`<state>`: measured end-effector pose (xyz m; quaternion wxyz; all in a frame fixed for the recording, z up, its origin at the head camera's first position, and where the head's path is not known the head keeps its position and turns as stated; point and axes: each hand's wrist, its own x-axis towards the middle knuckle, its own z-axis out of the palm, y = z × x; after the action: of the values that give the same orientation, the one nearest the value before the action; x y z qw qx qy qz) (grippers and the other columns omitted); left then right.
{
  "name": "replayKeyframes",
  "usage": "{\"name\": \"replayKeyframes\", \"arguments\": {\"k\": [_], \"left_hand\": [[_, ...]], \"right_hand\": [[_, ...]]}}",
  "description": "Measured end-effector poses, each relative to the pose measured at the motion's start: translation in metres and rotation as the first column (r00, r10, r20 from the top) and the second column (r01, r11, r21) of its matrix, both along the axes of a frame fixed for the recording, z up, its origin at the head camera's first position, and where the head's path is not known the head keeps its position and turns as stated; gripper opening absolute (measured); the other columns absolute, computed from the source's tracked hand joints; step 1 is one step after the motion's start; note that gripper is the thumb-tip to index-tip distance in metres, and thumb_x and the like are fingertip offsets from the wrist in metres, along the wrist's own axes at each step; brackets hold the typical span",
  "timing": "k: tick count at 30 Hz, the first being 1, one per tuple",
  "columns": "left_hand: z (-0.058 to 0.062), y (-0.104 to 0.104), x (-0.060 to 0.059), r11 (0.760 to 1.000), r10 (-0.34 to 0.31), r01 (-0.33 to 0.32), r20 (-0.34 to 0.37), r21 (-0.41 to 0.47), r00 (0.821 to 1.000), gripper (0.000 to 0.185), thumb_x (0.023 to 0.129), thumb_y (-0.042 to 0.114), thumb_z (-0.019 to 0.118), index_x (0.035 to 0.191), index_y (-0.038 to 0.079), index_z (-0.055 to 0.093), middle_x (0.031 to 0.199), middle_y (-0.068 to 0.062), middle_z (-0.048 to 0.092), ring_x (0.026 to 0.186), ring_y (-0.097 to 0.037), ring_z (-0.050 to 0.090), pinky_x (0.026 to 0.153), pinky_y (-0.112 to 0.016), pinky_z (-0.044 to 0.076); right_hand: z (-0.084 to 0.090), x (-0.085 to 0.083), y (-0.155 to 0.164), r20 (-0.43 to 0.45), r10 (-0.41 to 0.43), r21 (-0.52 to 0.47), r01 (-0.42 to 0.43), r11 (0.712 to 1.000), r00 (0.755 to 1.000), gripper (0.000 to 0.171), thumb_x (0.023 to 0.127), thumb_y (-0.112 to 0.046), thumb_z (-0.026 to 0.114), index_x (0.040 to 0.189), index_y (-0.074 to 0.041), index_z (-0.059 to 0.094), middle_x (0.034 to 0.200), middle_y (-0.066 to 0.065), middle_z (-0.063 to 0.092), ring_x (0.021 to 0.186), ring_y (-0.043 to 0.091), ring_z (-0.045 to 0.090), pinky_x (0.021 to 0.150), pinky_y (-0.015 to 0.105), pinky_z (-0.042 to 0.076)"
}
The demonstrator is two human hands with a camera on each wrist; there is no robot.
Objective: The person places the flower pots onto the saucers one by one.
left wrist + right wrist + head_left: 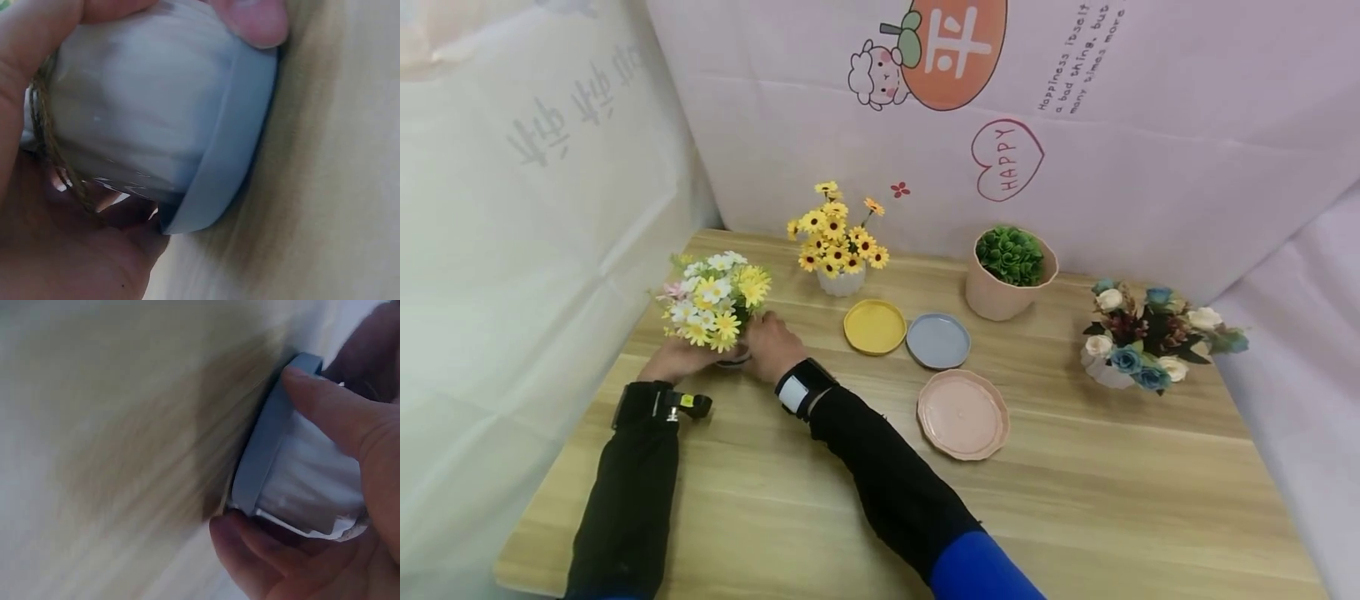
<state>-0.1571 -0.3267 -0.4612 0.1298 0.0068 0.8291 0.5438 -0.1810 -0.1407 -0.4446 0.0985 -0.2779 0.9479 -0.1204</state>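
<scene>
A pot of white and yellow daisies (711, 304) stands at the table's left, between both hands. In the left wrist view its white pot (137, 94) has twine round it and sits in a grey-blue saucer (228, 144). My left hand (679, 360) grips the pot from the left, fingers curled round it. From the right, my right hand (772, 346) holds the flower pot low down. In the right wrist view its thumb (325, 406) presses the saucer's rim, with fingers curled at the opposite side. The flowers hide part of the hands in the head view.
Yellow (875, 327), blue-grey (938, 341) and pink (962, 415) saucers lie mid-table. Behind them stand yellow flowers (835, 237) in a white pot and a pink pot (1000, 292) with green leaves. Blue and white roses (1150, 337) stand at right. Cloth hangs along the back.
</scene>
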Motion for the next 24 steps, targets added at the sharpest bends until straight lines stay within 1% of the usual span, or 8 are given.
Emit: {"name": "replayKeyframes", "arguments": {"k": [1, 5, 9, 12, 15, 18, 20, 24], "left_hand": [[0.0, 0.001, 0.001, 1.0, 0.0, 0.0, -0.011, -0.027, 1.0, 0.091, 0.094, 0.018, 0.079, 0.165, 0.005, 0.024, 0.164, -0.017, 0.037, 0.147, -0.028, 0.04, 0.125, -0.039, 0.037], [0.003, 0.004, 0.011, 0.99, -0.013, -0.002, -0.103, -0.139, 0.995, 0.106, 0.092, 0.028, 0.084, 0.17, 0.014, 0.014, 0.17, -0.018, 0.032, 0.157, -0.039, 0.03, 0.128, -0.062, 0.028], [0.015, 0.007, 0.031, 0.972, -0.057, 0.016, -0.172, -0.233, 0.983, 0.11, 0.094, 0.03, 0.082, 0.172, 0.017, 0.006, 0.173, -0.023, 0.027, 0.159, -0.048, 0.027, 0.126, -0.07, 0.026], [0.027, 0.011, 0.046, 0.954, -0.096, 0.036, -0.189, -0.298, 0.977, 0.102, 0.096, 0.027, 0.079, 0.17, 0.009, 0.011, 0.169, -0.029, 0.03, 0.154, -0.053, 0.031, 0.124, -0.072, 0.028], [0.041, 0.018, 0.064, 0.915, -0.115, 0.053, -0.132, -0.401, 0.985, 0.098, 0.1, 0.035, 0.073, 0.166, -0.005, 0.014, 0.161, -0.038, 0.037, 0.144, -0.057, 0.044, 0.118, -0.072, 0.037], [0.057, 0.028, 0.081, 0.879, -0.126, 0.103, -0.02, -0.466, 0.992, 0.099, 0.103, 0.048, 0.066, 0.16, -0.017, 0.017, 0.155, -0.045, 0.039, 0.138, -0.061, 0.048, 0.111, -0.071, 0.046], [0.063, 0.038, 0.088, 0.879, -0.15, 0.143, 0.023, -0.454, 0.988, 0.1, 0.103, 0.054, 0.062, 0.158, -0.019, 0.021, 0.154, -0.044, 0.041, 0.136, -0.06, 0.051, 0.108, -0.069, 0.049], [0.059, 0.067, 0.082, 0.924, -0.201, 0.183, -0.02, -0.336, 0.979, 0.099, 0.102, 0.049, 0.067, 0.165, -0.008, 0.015, 0.166, -0.035, 0.031, 0.147, -0.056, 0.042, 0.118, -0.067, 0.041]], "right_hand": [[-0.001, 0.0, 0.001, 0.015, 0.005, -0.019, -0.005, 1.0, 1.0, 0.054, 0.094, -0.039, 0.081, 0.134, -0.009, 0.061, 0.139, 0.013, 0.059, 0.124, 0.023, 0.063, 0.091, 0.031, 0.063], [-0.001, 0.003, 0.009, 0.06, 0.017, -0.079, -0.012, 0.997, 0.998, 0.055, 0.093, -0.043, 0.081, 0.13, -0.008, 0.062, 0.136, 0.014, 0.058, 0.124, 0.026, 0.061, 0.09, 0.034, 0.063], [0.009, 0.006, 0.029, 0.142, -0.044, -0.158, 0.067, 0.985, 0.989, 0.098, 0.087, -0.046, 0.086, 0.159, -0.002, 0.035, 0.15, 0.023, 0.05, 0.134, 0.036, 0.058, 0.102, 0.044, 0.06], [0.019, 0.007, 0.052, 0.226, -0.109, -0.174, 0.15, 0.973, 0.968, 0.125, 0.085, -0.05, 0.087, 0.168, -0.001, 0.007, 0.168, 0.028, 0.032, 0.153, 0.04, 0.041, 0.123, 0.048, 0.044], [0.029, 0.007, 0.08, 0.285, -0.148, -0.156, 0.198, 0.968, 0.947, 0.126, 0.087, -0.054, 0.083, 0.168, 0.002, 0.004, 0.175, 0.027, 0.014, 0.162, 0.041, 0.022, 0.132, 0.048, 0.027], [0.034, 0.003, 0.11, 0.29, -0.165, -0.141, 0.213, 0.967, 0.943, 0.124, 0.089, -0.057, 0.081, 0.167, 0.006, 0.007, 0.175, 0.028, 0.01, 0.163, 0.042, 0.016, 0.133, 0.049, 0.025], [0.035, -0.002, 0.128, 0.255, -0.183, -0.123, 0.219, 0.968, 0.95, 0.126, 0.087, -0.058, 0.081, 0.165, 0.009, 0.009, 0.173, 0.032, 0.014, 0.162, 0.044, 0.021, 0.131, 0.05, 0.03], [0.03, -0.017, 0.156, 0.188, -0.233, -0.093, 0.253, 0.963, 0.954, 0.13, 0.083, -0.059, 0.085, 0.163, 0.013, 0.011, 0.167, 0.037, 0.023, 0.156, 0.048, 0.031, 0.126, 0.052, 0.039]]}}
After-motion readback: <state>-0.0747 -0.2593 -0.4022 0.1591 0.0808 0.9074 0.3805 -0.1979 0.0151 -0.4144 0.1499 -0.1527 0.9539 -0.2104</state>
